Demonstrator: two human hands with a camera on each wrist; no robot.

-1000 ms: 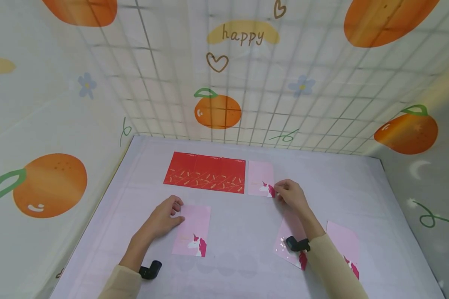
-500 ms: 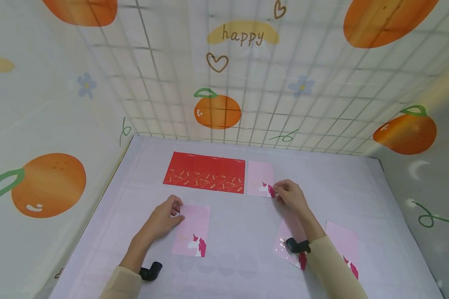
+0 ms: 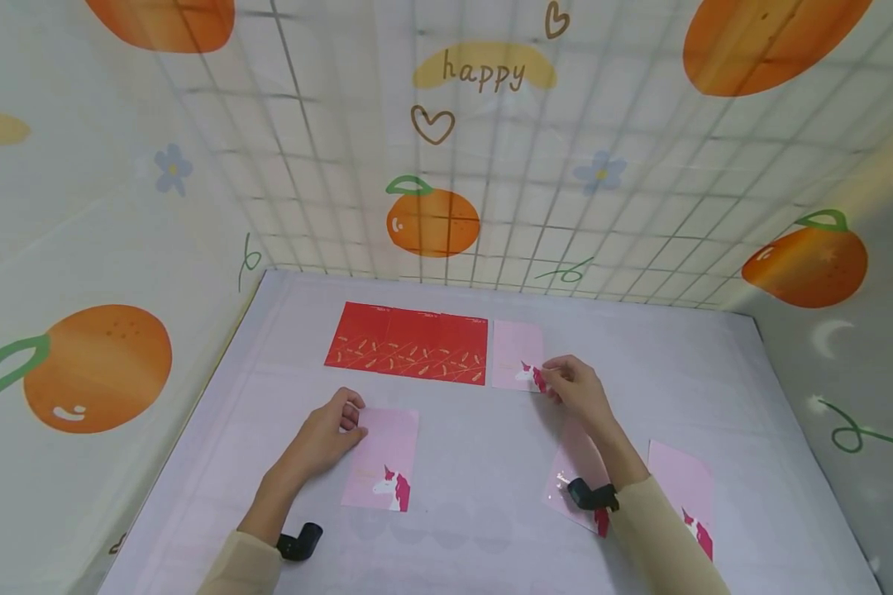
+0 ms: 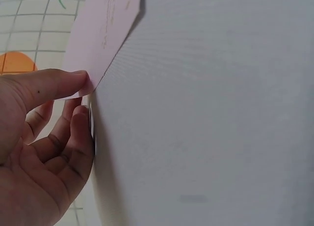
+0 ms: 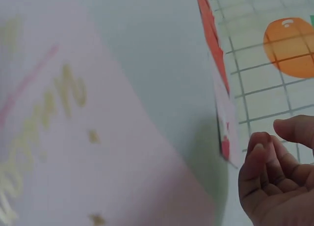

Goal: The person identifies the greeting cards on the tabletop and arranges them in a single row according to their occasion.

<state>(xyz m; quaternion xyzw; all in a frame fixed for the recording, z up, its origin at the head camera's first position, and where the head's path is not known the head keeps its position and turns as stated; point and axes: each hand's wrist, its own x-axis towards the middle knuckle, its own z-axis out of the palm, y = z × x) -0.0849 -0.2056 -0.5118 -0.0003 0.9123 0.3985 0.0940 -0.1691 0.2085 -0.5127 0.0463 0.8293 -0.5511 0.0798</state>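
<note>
My left hand [image 3: 329, 435] rests at the left edge of a pink envelope [image 3: 381, 450] with a white and magenta unicorn, on the near left of the table. In the left wrist view its thumb lies on that envelope's [image 4: 100, 44] corner, the other fingers bent beside the edge. My right hand [image 3: 582, 395] is at the lower right corner of a second pink envelope [image 3: 517, 345] in the back row. In the right wrist view its thumb and fingertips stand apart with nothing between them, a little off this envelope [image 5: 224, 123].
Several red envelopes [image 3: 409, 343] with gold print lie in a row, left of the back pink one. Under the right forearm is a tilted pink envelope [image 3: 575, 463], partly covered. Another pink envelope [image 3: 680, 483] lies farther right. Patterned cloth walls [image 3: 446, 165] enclose the white table [image 3: 476, 463].
My right hand has shifted very slightly left and up at the back pink envelope's corner. The left hand and the envelopes stay where they were.
</note>
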